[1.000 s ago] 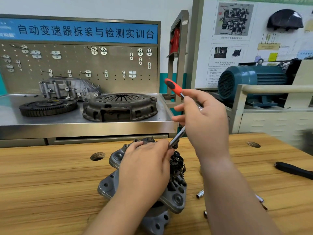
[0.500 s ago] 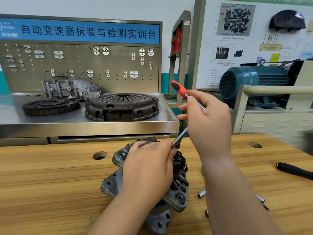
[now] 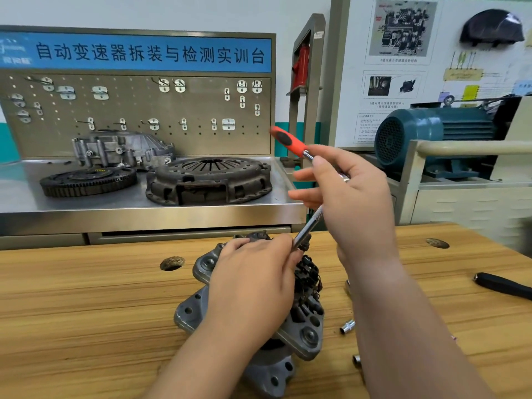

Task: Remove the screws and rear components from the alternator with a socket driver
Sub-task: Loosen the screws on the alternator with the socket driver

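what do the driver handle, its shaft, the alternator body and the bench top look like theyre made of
Socket driver handle: orange plastic with a black, probably rubbery grip inset, matte.
Shaft: bright steel, likely chromed; shiny, with a knurled band.
Alternator housing: dull grey cast metal, probably aluminium; rough matte surface with rounded bolt lugs.
Bench top: wood or wood-look laminate; long grain stripes, light sheen.

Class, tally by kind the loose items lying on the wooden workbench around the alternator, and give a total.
Alternator: 1
Small metal sockets: 2 visible; the right forearm may hide more
Black tool handle: 1
Total: 4
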### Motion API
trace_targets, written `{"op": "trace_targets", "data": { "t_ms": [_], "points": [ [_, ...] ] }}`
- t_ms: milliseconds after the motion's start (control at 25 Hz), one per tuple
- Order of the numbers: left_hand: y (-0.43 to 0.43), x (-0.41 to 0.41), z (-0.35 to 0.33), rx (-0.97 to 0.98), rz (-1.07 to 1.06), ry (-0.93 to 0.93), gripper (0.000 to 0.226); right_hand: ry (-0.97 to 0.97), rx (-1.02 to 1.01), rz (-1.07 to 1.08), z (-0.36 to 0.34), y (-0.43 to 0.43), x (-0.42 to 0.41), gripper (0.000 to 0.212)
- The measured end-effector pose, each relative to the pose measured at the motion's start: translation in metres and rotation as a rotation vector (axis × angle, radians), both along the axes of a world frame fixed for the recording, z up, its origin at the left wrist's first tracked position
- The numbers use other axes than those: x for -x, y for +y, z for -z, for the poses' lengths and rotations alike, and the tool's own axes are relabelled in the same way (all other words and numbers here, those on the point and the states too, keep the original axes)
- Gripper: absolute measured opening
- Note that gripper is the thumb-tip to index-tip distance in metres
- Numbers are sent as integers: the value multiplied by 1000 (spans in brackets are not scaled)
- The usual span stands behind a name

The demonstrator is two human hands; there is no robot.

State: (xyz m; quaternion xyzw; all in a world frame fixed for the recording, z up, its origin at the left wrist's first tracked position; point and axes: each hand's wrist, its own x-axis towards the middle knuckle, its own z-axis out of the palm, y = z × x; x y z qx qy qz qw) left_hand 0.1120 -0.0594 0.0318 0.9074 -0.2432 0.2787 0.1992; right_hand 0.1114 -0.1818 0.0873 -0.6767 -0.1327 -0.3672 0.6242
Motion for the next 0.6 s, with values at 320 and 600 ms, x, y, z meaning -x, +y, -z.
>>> {"op": "trace_targets", "data": {
  "t_ms": [320, 600],
  "points": [
    [0, 2, 4, -7, 9, -44, 31, 4, -87, -705, -7, -13, 6, 31],
    [-6, 0, 7, 32, -45, -214, 31, -24, -22, 84, 2, 1, -7, 23]
  ]
}}
